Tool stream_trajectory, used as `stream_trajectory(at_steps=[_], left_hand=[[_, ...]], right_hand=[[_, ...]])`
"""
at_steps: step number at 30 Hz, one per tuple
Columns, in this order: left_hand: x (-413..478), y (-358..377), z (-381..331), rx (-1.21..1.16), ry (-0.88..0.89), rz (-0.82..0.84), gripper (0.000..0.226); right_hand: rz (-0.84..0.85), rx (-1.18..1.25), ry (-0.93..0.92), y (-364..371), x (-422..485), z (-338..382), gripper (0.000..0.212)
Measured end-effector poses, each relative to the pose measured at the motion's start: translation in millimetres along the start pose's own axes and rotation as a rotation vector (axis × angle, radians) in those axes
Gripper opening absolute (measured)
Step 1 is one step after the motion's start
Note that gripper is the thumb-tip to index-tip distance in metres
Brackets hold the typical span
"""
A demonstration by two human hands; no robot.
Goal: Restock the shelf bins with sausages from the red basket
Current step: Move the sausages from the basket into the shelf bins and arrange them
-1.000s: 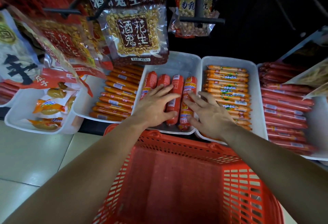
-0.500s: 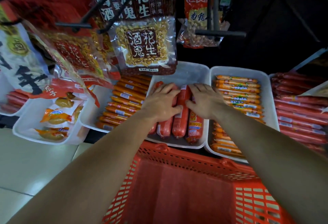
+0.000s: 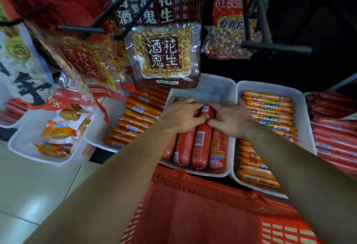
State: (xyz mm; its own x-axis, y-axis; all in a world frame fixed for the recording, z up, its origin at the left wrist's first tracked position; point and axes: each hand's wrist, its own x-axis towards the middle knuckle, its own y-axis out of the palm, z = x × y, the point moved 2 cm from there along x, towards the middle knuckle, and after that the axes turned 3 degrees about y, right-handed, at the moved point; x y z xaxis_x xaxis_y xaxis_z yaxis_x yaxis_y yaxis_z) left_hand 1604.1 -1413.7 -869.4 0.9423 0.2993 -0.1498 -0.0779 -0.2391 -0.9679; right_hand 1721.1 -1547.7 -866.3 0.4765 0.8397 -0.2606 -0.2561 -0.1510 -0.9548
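Several thick red sausages (image 3: 200,145) lie side by side in the middle white bin (image 3: 214,89). My left hand (image 3: 181,116) rests palm down on the left sausages, fingers curled over their far ends. My right hand (image 3: 229,119) lies on the right sausages, its fingertips pinching the middle one. The two hands nearly touch. The red basket (image 3: 193,214) sits directly below the bin, and the part I see holds nothing.
A bin of thin orange sausages (image 3: 139,116) is to the left, another (image 3: 268,116) to the right, and red sticks (image 3: 336,137) at far right. Peanut packets (image 3: 162,56) hang on black pegs (image 3: 276,47) above the bins. A bin of yellow snack packs (image 3: 56,133) stands at left.
Both hands moved toward the far end of the middle bin and closed in together over the thick sausages. The view shifted, so the bins sit lower in the frame.
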Motion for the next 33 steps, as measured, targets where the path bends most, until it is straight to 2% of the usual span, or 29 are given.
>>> stream_trajectory(at_steps=[3, 6, 8, 13, 20, 25, 33], left_hand=[[-15, -2, 6, -0.034, 0.059, -0.044, 0.063], [-42, -1, 16, -0.005, 0.084, -0.098, 0.070], [-62, 2, 29, -0.021, 0.047, -0.099, 0.076], [-78, 15, 41, -0.314, -0.094, -0.082, 0.079], [-75, 16, 40, -0.303, -0.105, -0.078, 0.078], [-76, 16, 39, -0.315, -0.105, -0.092, 0.078], [-76, 16, 40, -0.333, -0.098, -0.105, 0.080]], right_hand=[[0.023, 0.004, -0.013, -10, 10, 0, 0.053], [0.027, -0.005, -0.041, -10, 16, 4, 0.046], [0.017, -0.030, -0.043, -7, 14, 8, 0.052], [0.022, -0.027, 0.003, -4, 15, 11, 0.061], [-0.018, -0.005, 0.031, -1, 12, 14, 0.066], [0.003, 0.180, -0.015, 3, 29, 39, 0.063], [0.041, 0.159, 0.030, 6, 30, 47, 0.082]])
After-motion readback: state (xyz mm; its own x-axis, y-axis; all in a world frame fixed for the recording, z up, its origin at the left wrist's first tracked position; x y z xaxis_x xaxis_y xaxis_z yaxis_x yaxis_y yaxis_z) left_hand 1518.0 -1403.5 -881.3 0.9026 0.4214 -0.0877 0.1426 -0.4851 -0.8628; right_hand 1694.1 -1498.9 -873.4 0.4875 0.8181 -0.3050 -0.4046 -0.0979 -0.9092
